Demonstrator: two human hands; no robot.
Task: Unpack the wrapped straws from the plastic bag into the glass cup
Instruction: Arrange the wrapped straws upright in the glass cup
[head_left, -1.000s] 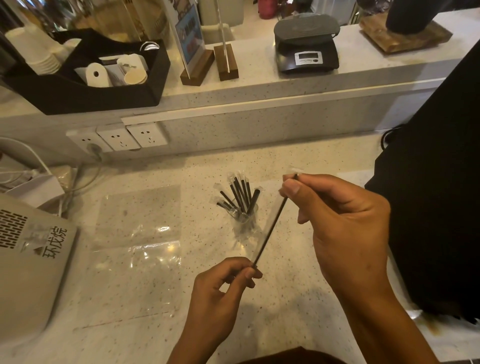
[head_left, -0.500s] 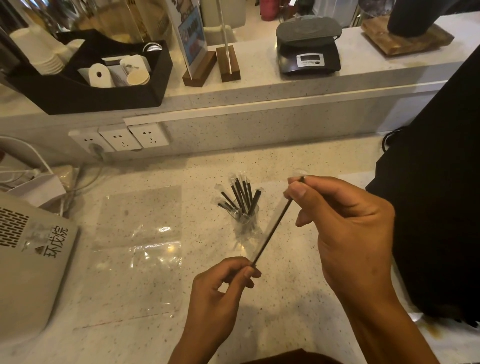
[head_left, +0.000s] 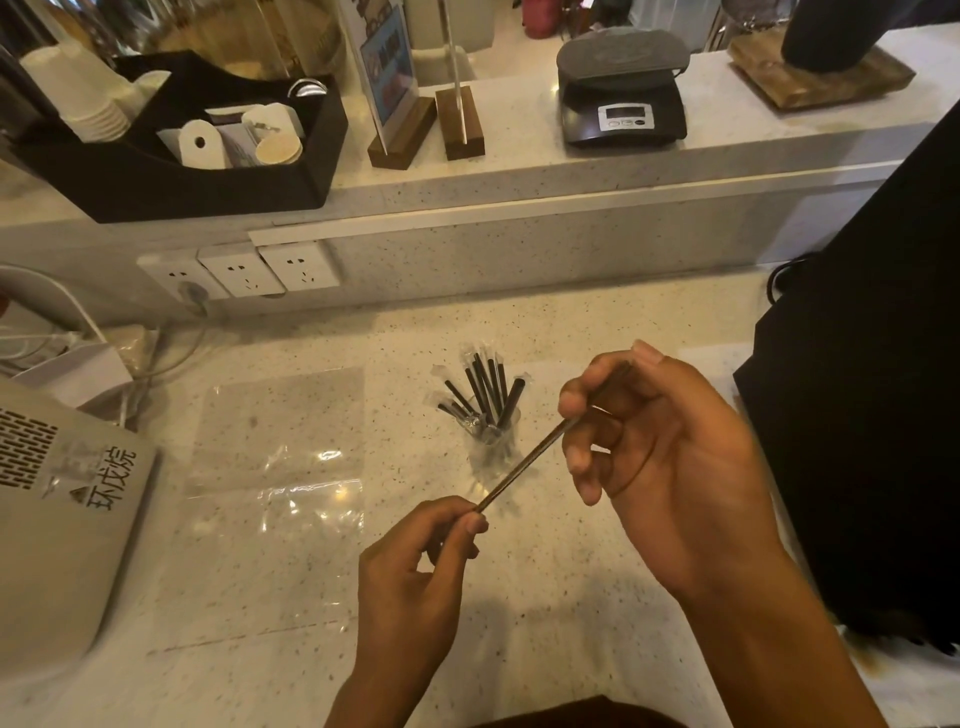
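Note:
One thin black wrapped straw (head_left: 524, 466) runs slantwise between both hands, above the counter. My left hand (head_left: 415, 566) pinches its lower end with thumb and fingertips. My right hand (head_left: 670, 457) has its fingers curled around the upper part, palm turned toward me. Behind the straw stands a small glass cup (head_left: 491, 449) holding several black wrapped straws (head_left: 483, 389), their ends fanning upward. A flat clear plastic bag (head_left: 280, 467) lies on the counter to the left of the cup.
A grey machine (head_left: 57, 519) fills the left edge, with cables behind it. Wall sockets (head_left: 244, 270) sit under a raised shelf carrying a black organiser tray (head_left: 156, 171), sign holders and a scale (head_left: 623, 98). A large black object (head_left: 862, 415) blocks the right side.
My right hand has slid down along the straw and turned palm-up, its fingers now wrapping the straw instead of pinching its top end. My left hand has kept its pinch.

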